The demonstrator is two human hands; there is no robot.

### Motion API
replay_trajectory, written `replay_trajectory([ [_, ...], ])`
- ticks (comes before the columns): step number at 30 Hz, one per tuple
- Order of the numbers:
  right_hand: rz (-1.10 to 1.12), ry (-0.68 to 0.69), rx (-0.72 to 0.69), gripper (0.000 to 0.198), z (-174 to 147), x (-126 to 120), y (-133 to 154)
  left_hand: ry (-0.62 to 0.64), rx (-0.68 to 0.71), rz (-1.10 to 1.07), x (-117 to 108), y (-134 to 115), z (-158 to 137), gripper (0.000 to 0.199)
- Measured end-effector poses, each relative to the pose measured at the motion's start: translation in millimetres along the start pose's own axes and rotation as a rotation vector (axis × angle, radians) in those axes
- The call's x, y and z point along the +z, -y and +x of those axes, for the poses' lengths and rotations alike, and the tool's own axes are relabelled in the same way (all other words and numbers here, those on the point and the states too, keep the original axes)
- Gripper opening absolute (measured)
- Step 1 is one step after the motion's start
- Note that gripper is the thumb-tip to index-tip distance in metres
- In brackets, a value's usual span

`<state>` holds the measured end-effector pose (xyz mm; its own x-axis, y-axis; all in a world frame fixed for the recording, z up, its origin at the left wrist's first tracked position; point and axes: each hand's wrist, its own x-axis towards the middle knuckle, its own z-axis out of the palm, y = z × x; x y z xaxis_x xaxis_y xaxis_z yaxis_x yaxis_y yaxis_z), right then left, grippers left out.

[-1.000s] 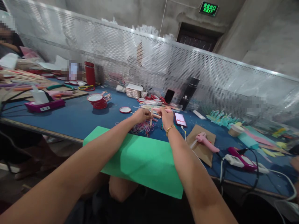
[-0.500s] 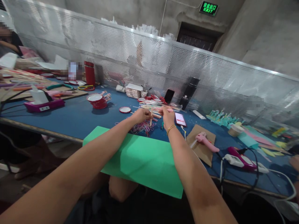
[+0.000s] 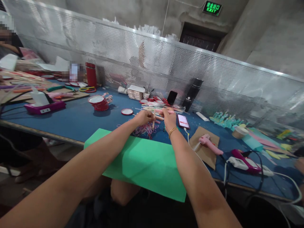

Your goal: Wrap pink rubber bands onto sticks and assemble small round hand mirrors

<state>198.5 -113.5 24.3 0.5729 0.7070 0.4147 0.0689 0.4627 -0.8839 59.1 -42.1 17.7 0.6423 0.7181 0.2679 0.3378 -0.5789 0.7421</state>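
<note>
My left hand (image 3: 144, 117) is closed on a pale, flat wooden stick (image 3: 154, 119), which it keeps upright above the table. In my right hand (image 3: 169, 118) is a slim pink pen-like tool (image 3: 170, 112), its front end pointing left at the stick; whether they touch I cannot tell. Under the left hand lies a tangle of pink, white and purple cords (image 3: 145, 130). Loose pale sticks and pink pieces (image 3: 159, 117) are on the table behind the hands. A green sheet (image 3: 142, 161) hangs over the table edge beneath my forearms.
A lit phone (image 3: 183, 121) is right of my right hand. Further right, a pink glue gun (image 3: 209, 144) rests on brown cardboard (image 3: 215, 136), near a purple power strip (image 3: 247, 162). Left stand stacked red-rimmed discs (image 3: 100, 103) and a red bottle (image 3: 91, 75). Perforated metal panels (image 3: 114, 53) run behind.
My right hand has shifted slightly left with the pink tool, closer to the wooden stick. The left hand and the stick stay in place.
</note>
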Motion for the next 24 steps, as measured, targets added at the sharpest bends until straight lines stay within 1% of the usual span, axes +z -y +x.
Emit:
replay_trajectory([
  [5,0.043,-0.046,-0.026,0.016,0.7,-0.2,0.2,0.008,0.014,-0.024,0.0,0.4,0.2,0.026],
  [10,-0.009,0.002,-0.020,0.016,2.0,-0.9,-3.1,0.002,0.005,-0.024,0.5,0.1,0.4,0.026],
  [15,0.043,-0.049,-0.027,0.016,2.6,-0.6,-2.7,0.009,0.009,-0.041,0.2,-4.0,-1.5,0.025],
  [20,0.035,0.013,-0.007,0.017,1.2,0.6,-1.2,-0.003,0.001,-0.020,-0.2,-2.8,-0.9,0.025],
  [24,0.039,-0.038,-0.027,0.016,1.8,-0.1,-1.8,-0.003,0.028,-0.021,0.4,1.2,0.9,0.025],
])
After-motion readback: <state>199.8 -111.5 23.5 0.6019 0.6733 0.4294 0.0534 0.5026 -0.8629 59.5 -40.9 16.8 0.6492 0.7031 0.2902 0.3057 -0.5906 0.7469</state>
